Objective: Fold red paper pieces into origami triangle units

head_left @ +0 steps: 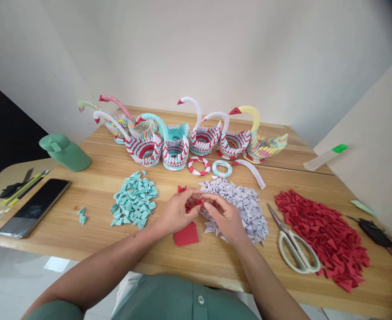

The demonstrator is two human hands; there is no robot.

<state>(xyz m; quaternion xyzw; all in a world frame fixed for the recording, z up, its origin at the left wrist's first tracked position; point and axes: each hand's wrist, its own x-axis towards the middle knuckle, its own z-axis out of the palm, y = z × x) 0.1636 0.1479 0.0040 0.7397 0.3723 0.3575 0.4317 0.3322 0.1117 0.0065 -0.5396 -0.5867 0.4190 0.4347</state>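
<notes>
My left hand (179,212) and my right hand (223,217) meet over the middle of the table, fingers pinched together on a small red folded paper piece (198,203). Its exact fold is mostly hidden by the fingertips. Below my left hand lies a stack of flat red paper (186,234). Some red folded pieces (181,189) show just behind that hand. A heap of white folded paper triangles (245,204) spreads beneath and beyond my right hand. To the left rests a pile of turquoise paper triangles (135,199).
Several paper swans (205,138) line the back, with a red-and-white ring (199,166), a turquoise-and-white ring (222,169) and a curved white neck (251,173) before them. Scissors (294,249) and red triangles (325,235) lie right; a phone (34,208) and green bottle (65,152) left.
</notes>
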